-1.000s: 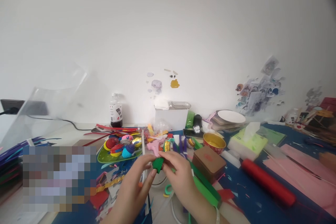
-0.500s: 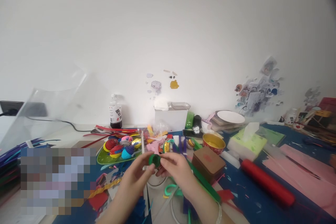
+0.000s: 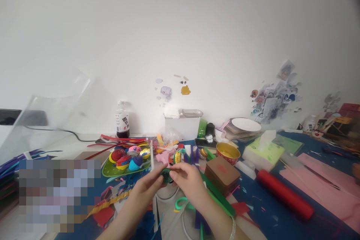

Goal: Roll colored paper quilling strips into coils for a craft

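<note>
Between my two hands is a small dark green round piece [image 3: 167, 176], ridged on the face turned to me; its exact kind I cannot make out. My left hand [image 3: 148, 184] pinches its left side with thumb and fingers. On the other side, the thumb and fingertips of my right hand [image 3: 188, 178] close on its right edge. Just below it, a clear round rim [image 3: 166, 197] shows on the table, partly hidden by my wrists. Mint-green scissors handles [image 3: 182, 204] lie under my right wrist.
Colourful ridged balls fill a green tray [image 3: 108, 170] at the left. A brown box [image 3: 223, 172], a gold-and-red bowl [image 3: 228, 152], a tissue pack [image 3: 263, 153] and a red roll [image 3: 284, 194] stand at the right. Paper strips and scraps [image 3: 104, 215] lie around, with a bottle [image 3: 122, 120] behind.
The green piece has turned in my fingers: its hollow opening faced me before, and a ridged surface shows now. Both hands stay in nearly the same place.
</note>
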Demonstrator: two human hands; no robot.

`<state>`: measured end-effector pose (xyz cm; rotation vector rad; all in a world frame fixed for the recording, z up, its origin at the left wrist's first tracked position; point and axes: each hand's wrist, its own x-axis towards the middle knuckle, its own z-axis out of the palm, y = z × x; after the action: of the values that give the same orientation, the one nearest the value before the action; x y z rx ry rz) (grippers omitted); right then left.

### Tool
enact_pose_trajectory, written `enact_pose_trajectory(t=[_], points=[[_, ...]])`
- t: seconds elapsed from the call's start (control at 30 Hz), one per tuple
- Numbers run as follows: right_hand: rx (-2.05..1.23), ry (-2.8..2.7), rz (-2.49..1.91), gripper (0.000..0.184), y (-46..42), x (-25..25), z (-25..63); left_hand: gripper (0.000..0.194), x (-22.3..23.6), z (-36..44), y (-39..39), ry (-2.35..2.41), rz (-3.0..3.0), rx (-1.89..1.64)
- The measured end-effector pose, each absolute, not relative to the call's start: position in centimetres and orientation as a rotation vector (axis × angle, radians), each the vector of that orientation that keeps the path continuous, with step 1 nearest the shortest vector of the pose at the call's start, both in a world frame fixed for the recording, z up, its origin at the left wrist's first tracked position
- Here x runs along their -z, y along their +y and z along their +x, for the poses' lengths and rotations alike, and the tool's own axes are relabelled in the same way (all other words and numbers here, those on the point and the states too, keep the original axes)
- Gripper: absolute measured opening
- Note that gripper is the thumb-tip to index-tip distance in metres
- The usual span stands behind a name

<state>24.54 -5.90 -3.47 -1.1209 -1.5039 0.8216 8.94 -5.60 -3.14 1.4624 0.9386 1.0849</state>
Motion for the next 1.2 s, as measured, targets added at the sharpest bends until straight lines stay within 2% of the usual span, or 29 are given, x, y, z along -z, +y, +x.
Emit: enact_pose_trajectory(t=[0.43,0.7,0.87,1.2], points=[[-0.824,-1.556,-1.134,0.026,-6.1,3.2,24.5,0.041,3.3,8.9,-4.9,1.001,1.508,-1.076],[-0.790,-1.579,-1.143,0.017,-6.2,3.4,24.1,0.045,3.5,8.9,-4.8,1.009,1.475,-1.079],[-0.651,-1.640,-1.148,0.017,-6.2,3.2,24.3,0.036,4.0,8.9,-4.2,1.039,1.600,-1.135],[-0.605,-1.664,-1.147,0.016,-6.2,3.3,24.2,0.030,4.7,8.9,-4.3,0.961,1.756,-1.302]])
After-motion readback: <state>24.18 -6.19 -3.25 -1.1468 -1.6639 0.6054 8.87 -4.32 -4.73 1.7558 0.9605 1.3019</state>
